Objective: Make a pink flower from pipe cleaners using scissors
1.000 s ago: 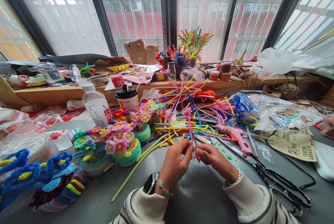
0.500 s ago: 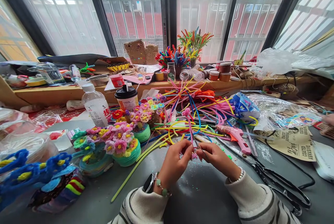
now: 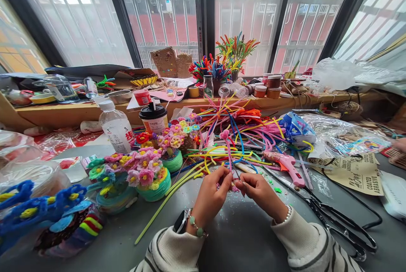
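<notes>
My left hand (image 3: 215,190) is closed in a pinch on a pink pipe cleaner (image 3: 229,149), which stands up from the fingers with a curled fuzzy head on top. Just to its right, my right hand (image 3: 257,190) is closed too, thumb and forefinger pressed together. A thin dark strand shows between the two hands; what the right fingers grip is too small to make out. Pink fuzz (image 3: 234,188) shows below the fingertips, partly hidden by them. Behind the hands lies a heap of loose pipe cleaners (image 3: 253,130) in pink, yellow, blue and green.
Pots of pipe-cleaner flowers (image 3: 146,172) stand left, near a water bottle (image 3: 116,130) and a lidded cup (image 3: 154,120). To the right lie a pink glue gun (image 3: 287,166), black-handled scissors (image 3: 339,219) and sandpaper (image 3: 352,172). Part of another hand (image 3: 400,144) shows at the right edge.
My right hand has shifted slightly left and down. The upright pink pipe cleaner leans a little farther left, while my left hand stays nearly in place.
</notes>
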Motion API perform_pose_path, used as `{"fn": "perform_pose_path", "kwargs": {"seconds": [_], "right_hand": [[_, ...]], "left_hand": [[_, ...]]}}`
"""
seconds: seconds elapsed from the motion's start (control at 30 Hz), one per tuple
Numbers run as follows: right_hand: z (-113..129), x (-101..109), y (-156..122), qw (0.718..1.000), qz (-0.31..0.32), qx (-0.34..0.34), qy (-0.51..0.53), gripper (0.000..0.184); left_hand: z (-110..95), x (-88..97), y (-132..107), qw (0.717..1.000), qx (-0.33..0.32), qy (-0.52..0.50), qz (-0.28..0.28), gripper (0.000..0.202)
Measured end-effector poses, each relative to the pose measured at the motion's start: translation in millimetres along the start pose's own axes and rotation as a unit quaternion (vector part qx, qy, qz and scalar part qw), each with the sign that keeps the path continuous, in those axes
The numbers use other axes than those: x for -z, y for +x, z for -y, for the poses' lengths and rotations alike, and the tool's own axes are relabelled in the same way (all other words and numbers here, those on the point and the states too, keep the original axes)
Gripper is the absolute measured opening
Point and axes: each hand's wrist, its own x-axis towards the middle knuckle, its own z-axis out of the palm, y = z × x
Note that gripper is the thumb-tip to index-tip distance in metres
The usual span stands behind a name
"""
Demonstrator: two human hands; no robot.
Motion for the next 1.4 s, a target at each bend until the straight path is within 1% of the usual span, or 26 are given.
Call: {"fn": "perform_pose_path", "kwargs": {"seconds": [0.1, 0.17, 0.37, 0.5, 0.63, 0.73, 0.83, 0.97, 1.13, 1.3, 1.4], "right_hand": [[3.3, 2.7, -0.3, 1.0, 0.022, 0.005, 0.021, 0.046], [5.0, 4.3, -0.2, 1.0, 0.022, 0.003, 0.021, 0.046], [1.5, 1.4, 1.1, 1.0, -0.028, -0.001, -0.002, 0.044], [-0.1, -1.2, 1.5, 0.999, -0.038, 0.015, -0.03, 0.042], [2.6, -1.5, 1.1, 0.996, -0.039, 0.036, -0.073, 0.042], [3.8, -2.1, 0.8, 0.994, -0.044, 0.036, -0.089, 0.043], [2.4, -2.0, 0.7, 0.995, -0.032, 0.039, -0.081, 0.046], [0.1, -0.1, 0.4, 0.996, -0.004, 0.054, -0.066, 0.051], [0.6, 0.8, 0.4, 0.998, -0.014, 0.036, -0.058, 0.046], [0.1, -1.9, 1.2, 0.996, -0.05, 0.03, -0.06, 0.043], [0.0, -1.4, 0.9, 0.998, -0.047, 0.025, -0.045, 0.043]], "left_hand": [[-1.0, -0.1, -0.5, 1.0, -0.014, 0.015, 0.018, 0.023], [-1.4, -0.1, -0.6, 0.999, -0.018, 0.019, 0.024, 0.024], [0.5, 0.4, 0.3, 1.0, -0.009, -0.003, 0.019, 0.024], [1.6, -0.6, 0.5, 1.0, 0.003, -0.022, 0.018, 0.023], [2.2, -1.6, 0.7, 0.997, 0.021, -0.068, -0.01, 0.018], [2.9, -1.1, 1.3, 0.996, 0.028, -0.076, -0.032, 0.018], [2.7, 0.0, 1.6, 0.998, 0.021, -0.058, -0.032, 0.018], [1.2, 0.7, 1.0, 0.999, 0.009, -0.042, -0.006, 0.019], [0.4, 0.6, 0.9, 0.999, 0.005, -0.041, -0.004, 0.018], [0.8, 1.4, 1.5, 0.999, 0.012, -0.035, -0.023, 0.018], [1.0, 1.3, 1.5, 0.999, 0.015, -0.033, -0.031, 0.017]]}}
